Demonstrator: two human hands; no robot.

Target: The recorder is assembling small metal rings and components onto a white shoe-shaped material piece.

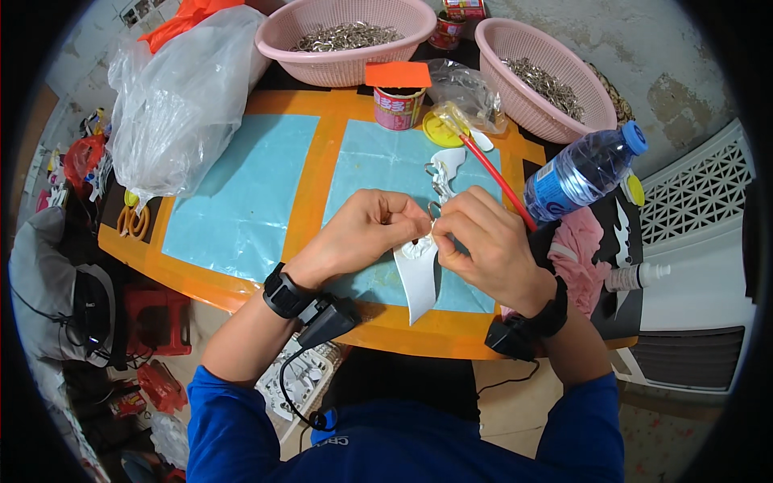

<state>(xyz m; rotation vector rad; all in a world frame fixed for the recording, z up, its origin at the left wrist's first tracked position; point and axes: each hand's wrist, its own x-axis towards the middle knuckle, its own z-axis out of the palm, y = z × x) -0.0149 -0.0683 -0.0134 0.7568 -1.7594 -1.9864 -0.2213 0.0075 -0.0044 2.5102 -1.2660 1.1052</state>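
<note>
Above the table's middle, my left hand (366,229) is closed in a pinch on a flat white strip-like piece (417,290) that hangs down toward me, with a crumpled white part at its upper end. My right hand (491,245) is pinched at that same upper end, its fingertips almost touching the left ones. What exactly its fingers hold is hidden. A small metal ring (434,209) stands up between the two hands. Just beyond it lie metal clasps (441,183) and another white piece (448,159).
Two pink baskets (346,64) (527,97) of metal hardware stand at the back. Near them are a tub (398,109) and a yellow lid (445,129). A red stick (499,181), a water bottle (576,177) and a pink cloth (578,258) lie right; a plastic bag (181,105) and scissors (134,221) left.
</note>
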